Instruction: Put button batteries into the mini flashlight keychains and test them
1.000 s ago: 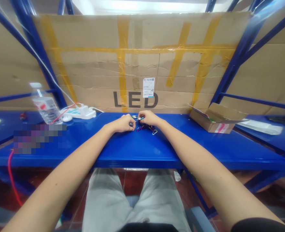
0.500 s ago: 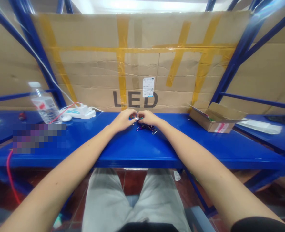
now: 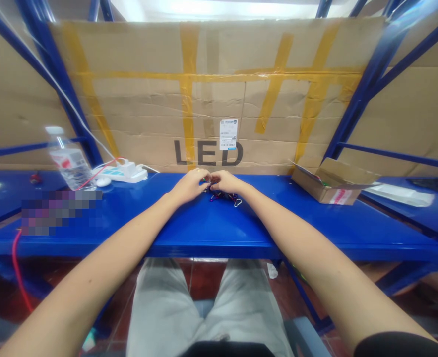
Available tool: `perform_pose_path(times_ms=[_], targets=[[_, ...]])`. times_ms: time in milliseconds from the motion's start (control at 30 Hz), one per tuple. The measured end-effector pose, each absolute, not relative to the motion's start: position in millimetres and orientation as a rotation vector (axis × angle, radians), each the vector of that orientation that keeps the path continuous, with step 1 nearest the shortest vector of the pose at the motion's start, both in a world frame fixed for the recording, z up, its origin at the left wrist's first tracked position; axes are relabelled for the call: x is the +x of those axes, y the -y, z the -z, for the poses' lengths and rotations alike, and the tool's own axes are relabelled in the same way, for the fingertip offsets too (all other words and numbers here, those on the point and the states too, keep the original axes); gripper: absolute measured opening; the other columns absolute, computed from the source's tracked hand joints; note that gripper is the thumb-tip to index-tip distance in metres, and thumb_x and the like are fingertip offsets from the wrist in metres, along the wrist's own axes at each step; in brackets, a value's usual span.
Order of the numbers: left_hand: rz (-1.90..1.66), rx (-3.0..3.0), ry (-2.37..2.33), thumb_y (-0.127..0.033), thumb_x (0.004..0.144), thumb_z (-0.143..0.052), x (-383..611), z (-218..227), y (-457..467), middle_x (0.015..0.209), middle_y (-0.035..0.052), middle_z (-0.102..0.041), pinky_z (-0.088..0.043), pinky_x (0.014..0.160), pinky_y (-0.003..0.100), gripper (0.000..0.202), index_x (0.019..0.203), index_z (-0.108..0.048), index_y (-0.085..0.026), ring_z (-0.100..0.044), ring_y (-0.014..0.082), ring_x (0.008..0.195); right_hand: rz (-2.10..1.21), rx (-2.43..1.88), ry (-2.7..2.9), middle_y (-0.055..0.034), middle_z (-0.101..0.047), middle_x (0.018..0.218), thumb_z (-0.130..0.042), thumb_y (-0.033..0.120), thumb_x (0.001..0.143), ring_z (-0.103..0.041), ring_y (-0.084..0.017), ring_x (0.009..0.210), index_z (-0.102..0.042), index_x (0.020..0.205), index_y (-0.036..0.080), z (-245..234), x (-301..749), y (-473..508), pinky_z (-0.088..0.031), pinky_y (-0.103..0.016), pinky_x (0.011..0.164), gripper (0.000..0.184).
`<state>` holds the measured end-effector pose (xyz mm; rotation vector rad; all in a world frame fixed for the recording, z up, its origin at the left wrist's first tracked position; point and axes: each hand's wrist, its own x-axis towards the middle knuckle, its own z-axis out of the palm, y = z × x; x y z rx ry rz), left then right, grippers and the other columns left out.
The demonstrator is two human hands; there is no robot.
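"Head view: down past both forearms to a blue table (image 3: 211, 225). Anything in the left hand (image 3: 192, 186)?"

"Curled inward, thumb and fingers bent about a small spot of green (image 3: 204, 179). Gripped or merely touched, cannot tell; too tiny and blurred."

"And the right hand (image 3: 226, 181)?"

"Curled too, fingertips right up against the left ones or nearly so. Grip hidden behind the knuckles, so cannot tell."

"Where to look for the small clips (image 3: 223, 197)?"

"In a little tangled heap on the table, just beside the right hand, on the near side. Purple towards the left end; at the right end a silver carabiner (image 3: 238, 203), near the right wrist and apart from the fingers."

"What else on the tabletop?"

"Well off to the right, an open cardboard box (image 3: 338, 197). Over on the left, a clear bottle (image 3: 72, 166) with a white cap, near a white power strip (image 3: 124, 172)."

"And behind?"

"Upright cardboard sheet (image 3: 140, 109), crossed with yellow tape, marked LED in black, with a white label (image 3: 228, 135) just above the lettering."
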<state>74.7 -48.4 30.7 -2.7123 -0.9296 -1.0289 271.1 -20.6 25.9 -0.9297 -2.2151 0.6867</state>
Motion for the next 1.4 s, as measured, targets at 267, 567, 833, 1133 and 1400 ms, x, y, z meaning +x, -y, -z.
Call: perform_pose_path(times_ms=[267,567,833,1133,1400], targets=[[1.408,-2.705,1.425,-0.03,0.08,-0.07,74,-28,43,0.089,0.0064,-0.074,-0.052,0.077,0.035,0.02,0.095,-0.071,-0.016,-0.067,0.0206,0.082,-0.863,-0.909,2.064,-0.0046,-0.078,0.08,-0.073,0.009,0.071,-0.072,-0.017,0.079,-0.075,0.087,0.013,-30,269,21,-0.055,-0.028,0.078,0.016],[2.005,-2.6,1.736,-0.024,0.083,-0.065,72,-32,38,0.084,0.006,-0.073,-0.058,0.078,0.035,0.009,0.085,-0.066,-0.015,-0.07,0.02,0.081,-0.311,-1.155,2.189,-0.0099,-0.079,0.098,-0.069,0.018,0.087,-0.071,-0.021,0.093,-0.08,0.094,0.014,-44,272,32,-0.051,-0.03,0.087,0.014],[2.422,-2.655,1.853,-0.009,0.093,-0.051,81,-41,51,0.082,0.005,-0.065,-0.066,0.064,0.04,0.01,0.098,-0.06,-0.013,-0.07,0.018,0.078,-0.192,-1.623,2.314,-0.0141,-0.078,0.089,-0.072,0.011,0.08,-0.072,-0.025,0.083,-0.079,0.083,0.012,-36,291,20,-0.051,-0.028,0.076,0.008],[1.963,-2.787,1.787,-0.016,0.089,-0.063,72,-27,35,0.091,0.0077,-0.07,-0.063,0.074,0.035,0.009,0.095,-0.069,-0.012,-0.069,0.0171,0.078,-0.373,-1.179,2.088,-0.0088,-0.078,0.092,-0.071,0.009,0.082,-0.071,-0.019,0.085,-0.078,0.089,0.014,-41,278,22,-0.052,-0.028,0.078,0.011],[1.455,-2.77,1.494,-0.027,0.087,-0.064,68,-28,39,0.103,0.0062,-0.077,-0.052,0.093,0.039,0.02,0.103,-0.075,-0.02,-0.069,0.0241,0.098,-0.449,-0.961,1.987,-0.0058,-0.076,0.081,-0.07,0.01,0.08,-0.07,-0.018,0.079,-0.075,0.083,0.013,-51,265,32,-0.052,-0.028,0.071,0.006]])
